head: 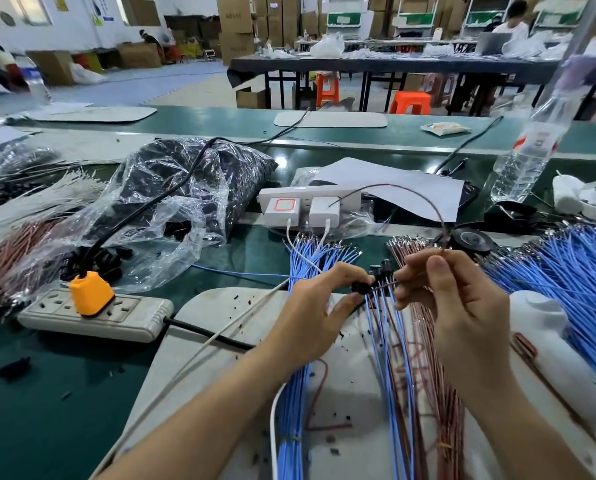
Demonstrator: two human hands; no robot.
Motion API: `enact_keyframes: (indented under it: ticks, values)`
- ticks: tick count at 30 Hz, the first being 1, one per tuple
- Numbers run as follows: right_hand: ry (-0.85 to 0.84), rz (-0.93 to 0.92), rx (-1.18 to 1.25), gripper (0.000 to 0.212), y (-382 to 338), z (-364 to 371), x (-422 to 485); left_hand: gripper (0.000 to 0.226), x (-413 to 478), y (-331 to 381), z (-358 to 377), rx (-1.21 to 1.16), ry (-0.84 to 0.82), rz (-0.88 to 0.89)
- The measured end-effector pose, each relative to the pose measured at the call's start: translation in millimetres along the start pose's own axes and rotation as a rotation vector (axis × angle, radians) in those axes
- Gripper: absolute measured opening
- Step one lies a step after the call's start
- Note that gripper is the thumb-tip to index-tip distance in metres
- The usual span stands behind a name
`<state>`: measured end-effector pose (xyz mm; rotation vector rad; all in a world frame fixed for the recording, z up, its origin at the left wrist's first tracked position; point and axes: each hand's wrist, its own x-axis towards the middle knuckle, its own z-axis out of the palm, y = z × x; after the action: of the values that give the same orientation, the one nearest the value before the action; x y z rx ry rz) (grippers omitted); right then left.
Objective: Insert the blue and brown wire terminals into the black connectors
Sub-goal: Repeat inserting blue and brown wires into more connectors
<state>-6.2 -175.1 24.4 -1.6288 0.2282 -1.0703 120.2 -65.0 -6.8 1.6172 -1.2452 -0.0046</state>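
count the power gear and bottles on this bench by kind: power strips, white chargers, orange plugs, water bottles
power strips: 2 (grey, white)
white chargers: 2 (left, right), both on the white strip
orange plugs: 1, in the grey strip
water bottles: 1
total: 6

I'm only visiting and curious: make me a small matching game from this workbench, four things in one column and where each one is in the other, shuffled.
1 orange plug
2 clear bottle
3 black connector
4 curved brown wire

A pinched by the left hand
B pinched by the right hand
C in the grey power strip
D far right, in no hand

Pairs: 1-C, 2-D, 3-A, 4-B
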Motion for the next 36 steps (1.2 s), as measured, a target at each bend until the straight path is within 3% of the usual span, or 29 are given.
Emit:
enact_keyframes:
  ticks: [11,36]
  values:
    - [0.043,-0.145,-0.062,0.020,-7.2,8.0,-8.2,0.019,0.0,1.4,1.7,0.032,0.019,0.006]
    - [0.006,-0.096,-0.089,0.020,-1.7,9.4,-9.3,0.021,1.1,2.8,1.1,0.042,-0.012,0.028]
